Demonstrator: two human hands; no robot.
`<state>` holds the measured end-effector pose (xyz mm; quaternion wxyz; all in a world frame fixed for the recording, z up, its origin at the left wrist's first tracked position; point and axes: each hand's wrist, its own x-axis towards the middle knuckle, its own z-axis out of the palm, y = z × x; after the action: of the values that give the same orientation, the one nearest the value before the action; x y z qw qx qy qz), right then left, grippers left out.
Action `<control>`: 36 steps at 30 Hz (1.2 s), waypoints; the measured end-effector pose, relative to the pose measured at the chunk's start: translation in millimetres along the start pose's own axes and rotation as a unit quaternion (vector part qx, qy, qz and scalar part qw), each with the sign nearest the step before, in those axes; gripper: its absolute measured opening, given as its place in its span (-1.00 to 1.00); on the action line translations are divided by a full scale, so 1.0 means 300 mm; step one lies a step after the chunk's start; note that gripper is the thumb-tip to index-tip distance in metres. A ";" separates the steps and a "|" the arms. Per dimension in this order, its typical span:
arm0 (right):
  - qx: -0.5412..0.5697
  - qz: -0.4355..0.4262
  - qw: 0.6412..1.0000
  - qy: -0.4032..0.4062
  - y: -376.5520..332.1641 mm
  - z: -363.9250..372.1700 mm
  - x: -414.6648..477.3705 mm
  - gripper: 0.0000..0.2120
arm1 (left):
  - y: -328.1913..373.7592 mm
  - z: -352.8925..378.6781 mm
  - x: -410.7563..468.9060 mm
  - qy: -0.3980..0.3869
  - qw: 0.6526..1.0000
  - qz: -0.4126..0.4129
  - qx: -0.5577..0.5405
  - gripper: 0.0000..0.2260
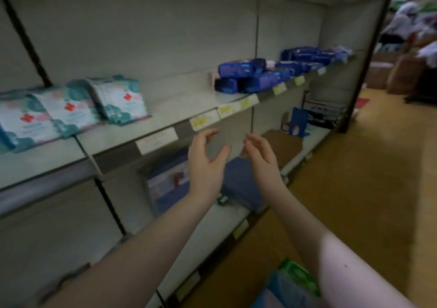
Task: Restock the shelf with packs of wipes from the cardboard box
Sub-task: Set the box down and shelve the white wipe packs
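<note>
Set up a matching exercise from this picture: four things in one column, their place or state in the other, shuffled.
Things
1. teal packs
2. blue packs
3. bookend
4. left hand

Place or state
A. on the lower shelf, far end
B. open, holding nothing
C. on the middle shelf, left part
D. on the middle shelf, right part

Pairs: 1-C, 2-D, 3-A, 4-B
</note>
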<state>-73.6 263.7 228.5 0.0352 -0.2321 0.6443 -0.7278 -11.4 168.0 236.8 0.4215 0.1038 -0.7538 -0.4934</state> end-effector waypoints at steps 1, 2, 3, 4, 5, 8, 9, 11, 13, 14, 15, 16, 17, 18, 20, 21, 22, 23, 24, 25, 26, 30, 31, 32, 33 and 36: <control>-0.005 0.011 1.000 0.011 0.028 -0.062 -0.036 -0.70 | 0.004 0.052 -0.053 -0.013 1.000 -0.017 -0.015 -0.77; -0.006 0.024 1.000 0.020 0.053 -0.111 -0.064 -0.71 | 0.010 0.092 -0.093 -0.024 0.999 -0.029 -0.024 -0.77; -0.005 0.043 0.999 0.033 0.083 -0.168 -0.104 -0.71 | 0.015 0.138 -0.145 -0.039 0.998 -0.044 -0.035 -0.78; -0.001 0.059 0.997 0.044 0.111 -0.217 -0.140 -0.71 | 0.017 0.176 -0.190 -0.055 0.995 -0.059 -0.053 -0.78; 0.001 0.072 0.996 0.054 0.141 -0.259 -0.173 -0.71 | 0.016 0.207 -0.231 -0.070 0.992 -0.075 -0.072 -0.79; -0.011 0.116 0.987 0.108 0.238 -0.393 -0.281 -0.75 | 0.001 0.313 -0.377 -0.124 0.979 -0.124 -0.105 -0.76; -0.010 0.127 0.983 0.129 0.268 -0.427 -0.308 -0.78 | -0.008 0.340 -0.418 -0.135 0.975 -0.139 -0.110 -0.75; -0.017 0.147 0.975 0.163 0.331 -0.503 -0.376 -0.83 | -0.029 0.396 -0.510 -0.151 0.966 -0.175 -0.116 -0.73; -0.035 0.163 0.969 0.180 0.387 -0.574 -0.444 -0.86 | -0.053 0.449 -0.596 -0.168 0.954 -0.222 -0.114 -0.73; -0.041 0.170 0.967 0.184 0.409 -0.604 -0.480 -0.86 | -0.066 0.468 -0.638 -0.176 0.946 -0.246 -0.113 -0.72; -0.043 0.178 0.965 0.188 0.430 -0.634 -0.513 -0.86 | -0.080 0.484 -0.680 -0.185 0.940 -0.265 -0.109 -0.71; -0.047 0.189 0.961 0.197 0.449 -0.668 -0.555 -0.86 | -0.097 0.503 -0.730 -0.195 0.934 -0.281 -0.105 -0.71; -0.053 0.197 0.957 0.207 0.468 -0.696 -0.584 -0.86 | -0.116 0.516 -0.769 -0.203 0.930 -0.289 -0.099 -0.72; -0.063 0.208 0.951 0.218 0.486 -0.727 -0.623 -0.86 | -0.137 0.529 -0.817 -0.217 0.926 -0.297 -0.088 -0.74; -0.077 0.236 0.939 0.236 0.524 -0.770 -0.686 -0.87 | -0.187 0.546 -0.893 -0.253 0.914 -0.313 -0.052 -0.78; -0.082 0.257 0.932 0.243 0.548 -0.793 -0.721 -0.87 | -0.213 0.558 -0.936 -0.277 0.904 -0.324 -0.025 -0.81; -0.086 0.277 0.924 0.248 0.572 -0.808 -0.752 -0.87 | -0.240 0.568 -0.971 -0.300 0.894 -0.332 0.006 -0.82; -0.091 0.295 0.917 0.253 0.596 -0.821 -0.785 -0.88 | -0.266 0.579 -1.008 -0.326 0.884 -0.335 0.038 -0.81; -0.100 0.312 0.910 0.255 0.621 -0.827 -0.814 -0.89 | -0.291 0.587 -1.041 -0.354 0.870 -0.336 0.066 -0.79; -0.112 0.328 0.903 0.254 0.649 -0.833 -0.844 -0.90 | -0.310 0.595 -1.072 -0.384 0.855 -0.338 0.093 -0.78; -0.125 0.342 0.896 0.253 0.672 -0.834 -0.870 -0.91 | -0.329 0.601 -1.098 -0.412 0.838 -0.336 0.122 -0.78; -0.150 0.377 0.876 0.261 0.736 -0.834 -0.950 -0.94 | -0.400 0.625 -1.196 -0.483 0.785 -0.311 0.231 -0.75; -0.155 0.380 0.872 0.266 0.747 -0.837 -0.964 -0.94 | -0.411 0.634 -1.217 -0.492 0.779 -0.307 0.237 -0.71; -0.159 0.384 0.868 0.270 0.752 -0.837 -0.977 -0.94 | -0.417 0.641 -1.233 -0.499 0.775 -0.304 0.241 -0.68; -0.164 0.389 0.864 0.273 0.760 -0.842 -0.987 -0.94 | -0.424 0.652 -1.248 -0.501 0.772 -0.300 0.249 -0.67; -0.182 0.410 0.852 0.271 0.778 -0.852 -1.008 -0.94 | -0.431 0.674 -1.264 -0.516 0.748 -0.294 0.296 -0.73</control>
<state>39.5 566.2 -98.6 0.1108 0.2574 0.7862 -0.5508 42.2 454.2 -104.8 -0.2498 0.1696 -0.8969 -0.3232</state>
